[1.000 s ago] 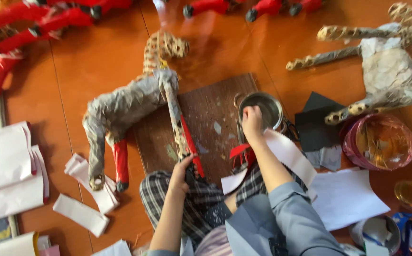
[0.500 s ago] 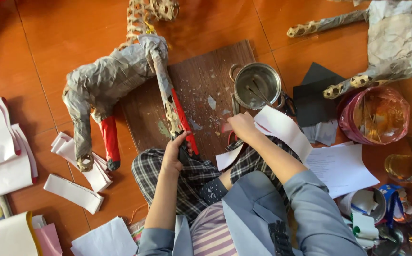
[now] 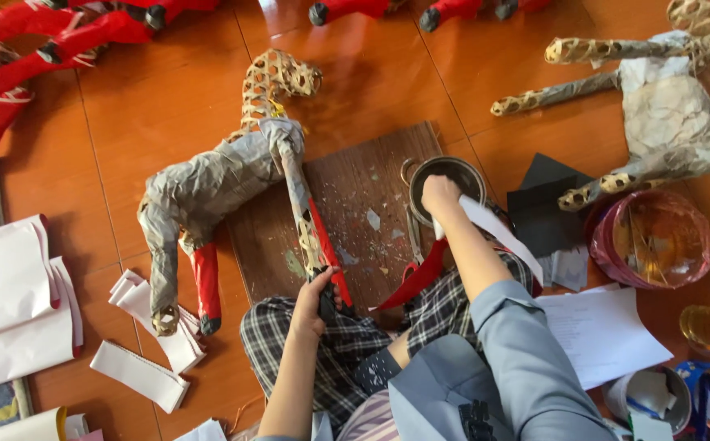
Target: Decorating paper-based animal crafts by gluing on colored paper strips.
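Head view: L hand (image 3: 316, 304) clamped on foot of horse frame's leg (image 3: 310, 224), body lying up-left of it. R hand (image 3: 439, 196) dips into metal pot (image 3: 446, 175), curled, holding red paper strip (image 3: 416, 276). Risk, my guess: strip sags, glue drips on board (image 3: 355, 204); pot tips.

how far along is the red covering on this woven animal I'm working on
Done: the grey paper animal has its body wrapped, one leg red and a red strip along the front leg. In hand: your left hand grips that leg's foot, while your right hand reaches into the metal pot with a white strip. Left: the body is grey, and the head is bare weave.
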